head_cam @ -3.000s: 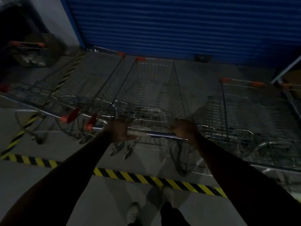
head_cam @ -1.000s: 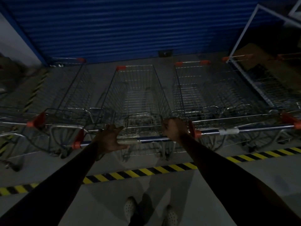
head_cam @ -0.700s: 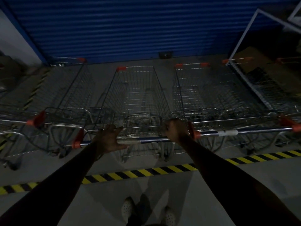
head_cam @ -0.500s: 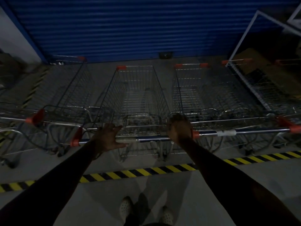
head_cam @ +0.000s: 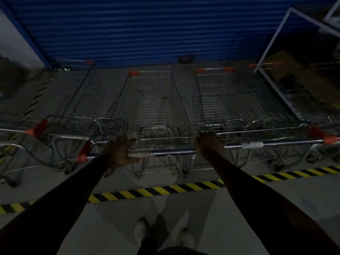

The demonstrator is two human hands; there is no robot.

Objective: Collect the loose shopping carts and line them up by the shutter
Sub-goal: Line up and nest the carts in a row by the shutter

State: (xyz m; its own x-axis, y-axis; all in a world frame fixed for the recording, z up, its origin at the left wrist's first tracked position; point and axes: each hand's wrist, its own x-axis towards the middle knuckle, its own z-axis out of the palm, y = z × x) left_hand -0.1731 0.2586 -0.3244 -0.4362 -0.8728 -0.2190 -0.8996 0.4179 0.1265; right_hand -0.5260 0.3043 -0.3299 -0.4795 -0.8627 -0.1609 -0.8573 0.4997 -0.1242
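A wire shopping cart [head_cam: 156,107] stands straight ahead of me, nose toward the blue shutter [head_cam: 147,30]. Its blue handle bar [head_cam: 171,152] with orange end caps runs across in front of me. My right hand [head_cam: 209,147] is wrapped around the bar's right end. My left hand [head_cam: 120,151] rests on the bar's left part with palm down and fingers spread, not gripping. A second cart [head_cam: 73,100] stands on the left and a third cart [head_cam: 230,102] on the right, side by side, all facing the shutter.
Another cart [head_cam: 303,102] stands at the far right under a white metal frame [head_cam: 272,37]. Yellow-and-black hazard tape [head_cam: 156,190] crosses the floor between my shoes [head_cam: 141,230] and the carts. A grey wall edge [head_cam: 16,43] is at the left.
Three seconds ago both hands gripped the handle and the cart was angled; now it sits square between its neighbours, closer to the shutter. My left hand has opened; the right keeps its grip.
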